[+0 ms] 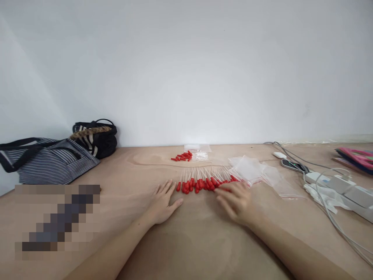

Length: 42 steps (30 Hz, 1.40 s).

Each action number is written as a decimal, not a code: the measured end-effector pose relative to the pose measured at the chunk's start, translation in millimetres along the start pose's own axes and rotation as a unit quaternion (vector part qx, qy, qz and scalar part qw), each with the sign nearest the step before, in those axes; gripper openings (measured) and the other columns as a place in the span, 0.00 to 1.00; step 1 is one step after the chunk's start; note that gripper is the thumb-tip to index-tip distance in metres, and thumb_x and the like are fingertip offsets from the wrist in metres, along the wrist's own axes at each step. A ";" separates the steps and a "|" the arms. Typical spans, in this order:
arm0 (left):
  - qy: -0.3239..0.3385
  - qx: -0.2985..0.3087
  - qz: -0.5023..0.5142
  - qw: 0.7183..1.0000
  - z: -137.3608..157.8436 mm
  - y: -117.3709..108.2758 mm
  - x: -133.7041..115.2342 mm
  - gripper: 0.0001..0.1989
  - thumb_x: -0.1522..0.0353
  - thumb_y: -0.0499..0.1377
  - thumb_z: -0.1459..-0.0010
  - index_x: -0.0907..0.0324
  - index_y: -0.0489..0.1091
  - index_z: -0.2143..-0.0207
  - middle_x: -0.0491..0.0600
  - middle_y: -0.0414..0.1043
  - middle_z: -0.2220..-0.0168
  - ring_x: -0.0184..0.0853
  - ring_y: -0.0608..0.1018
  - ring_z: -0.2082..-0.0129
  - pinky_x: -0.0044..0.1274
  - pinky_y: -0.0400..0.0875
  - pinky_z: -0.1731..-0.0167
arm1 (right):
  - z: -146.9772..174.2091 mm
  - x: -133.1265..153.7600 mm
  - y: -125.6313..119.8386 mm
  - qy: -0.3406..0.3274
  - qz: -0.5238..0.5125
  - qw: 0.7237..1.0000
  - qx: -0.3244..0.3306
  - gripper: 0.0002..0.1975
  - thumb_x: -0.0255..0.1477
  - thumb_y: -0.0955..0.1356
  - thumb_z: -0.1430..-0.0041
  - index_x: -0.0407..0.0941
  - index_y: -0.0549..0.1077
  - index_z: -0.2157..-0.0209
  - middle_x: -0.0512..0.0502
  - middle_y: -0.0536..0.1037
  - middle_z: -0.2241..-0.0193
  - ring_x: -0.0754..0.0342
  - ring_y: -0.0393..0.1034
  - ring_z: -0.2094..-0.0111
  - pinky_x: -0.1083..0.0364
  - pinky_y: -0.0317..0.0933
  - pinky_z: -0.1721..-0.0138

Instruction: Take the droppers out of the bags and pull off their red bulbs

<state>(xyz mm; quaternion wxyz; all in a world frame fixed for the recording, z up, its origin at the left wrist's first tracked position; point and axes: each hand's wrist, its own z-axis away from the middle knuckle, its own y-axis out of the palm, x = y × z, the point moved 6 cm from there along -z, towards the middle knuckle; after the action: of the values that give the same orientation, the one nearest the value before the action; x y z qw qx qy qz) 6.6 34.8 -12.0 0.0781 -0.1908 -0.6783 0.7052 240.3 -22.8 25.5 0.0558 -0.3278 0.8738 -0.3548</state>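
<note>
A row of several slim pale sticks with red ends [200,184] lies across the middle of the table, red ends towards me. My left hand [163,204] rests flat on the tabletop just left of the row, fingers and thumb spread, holding nothing. At the right end of the row is my right hand [237,202], slightly blurred, its fingers apart and bent over the last red ends. Its fingertips cover some of them, and I cannot tell whether they touch. Behind the row lie loose red pieces [183,156] beside a small pile of clear pieces [200,156].
Clear plastic bags [249,170] lie right of the row. Further right are a power strip [354,194], cables, a crumpled tissue [326,198] and a dark device [293,166]. A striped bag [55,161] and a black bag [106,142] stand at left. A wall closes the back.
</note>
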 end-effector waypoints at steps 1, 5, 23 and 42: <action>0.002 0.001 0.002 1.000 0.4 -0.3 0.3 0.36 0.51 0.42 0.44 0.65 0.46 0.41 0.57 0.40 0.39 0.43 0.46 0.39 0.38 0.43 0.43 | 1.0 -21.7 -11.5 0.078 0.057 0.993 -0.062 0.09 0.30 0.62 0.46 0.48 0.73 0.66 0.46 0.74 0.67 0.49 0.66 0.64 0.48 0.54 0.61; 0.015 -0.013 0.002 1.000 2.0 -1.5 2.9 0.34 0.51 0.43 0.44 0.62 0.48 0.41 0.56 0.42 0.39 0.43 0.48 0.39 0.38 0.44 0.43 | 9.4 -93.6 -23.7 0.256 0.171 0.951 -0.006 0.14 0.38 0.63 0.50 0.48 0.74 0.65 0.43 0.74 0.64 0.45 0.63 0.61 0.45 0.48 0.59; 0.036 -0.033 0.017 0.999 9.6 -5.9 6.6 0.29 0.54 0.46 0.43 0.59 0.54 0.43 0.54 0.50 0.40 0.41 0.54 0.41 0.36 0.48 0.43 | 18.1 -123.8 -24.1 0.383 0.162 0.905 -0.085 0.15 0.34 0.57 0.50 0.47 0.73 0.72 0.46 0.76 0.68 0.48 0.66 0.62 0.45 0.40 0.56; 0.028 -0.016 0.034 0.999 9.7 -7.9 -0.2 0.28 0.57 0.46 0.43 0.62 0.55 0.43 0.55 0.51 0.41 0.43 0.54 0.41 0.37 0.48 0.44 | 74.9 -204.0 -26.3 0.475 0.220 0.843 0.125 0.20 0.24 0.58 0.52 0.42 0.71 0.57 0.35 0.74 0.64 0.42 0.68 0.62 0.48 0.58 0.65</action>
<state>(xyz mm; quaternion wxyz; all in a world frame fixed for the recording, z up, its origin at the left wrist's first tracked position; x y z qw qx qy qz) 2.0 26.3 -4.1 0.0699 -0.2346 -0.6801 0.6910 438.0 44.4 -40.3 -0.2488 0.0915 0.7911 -0.5512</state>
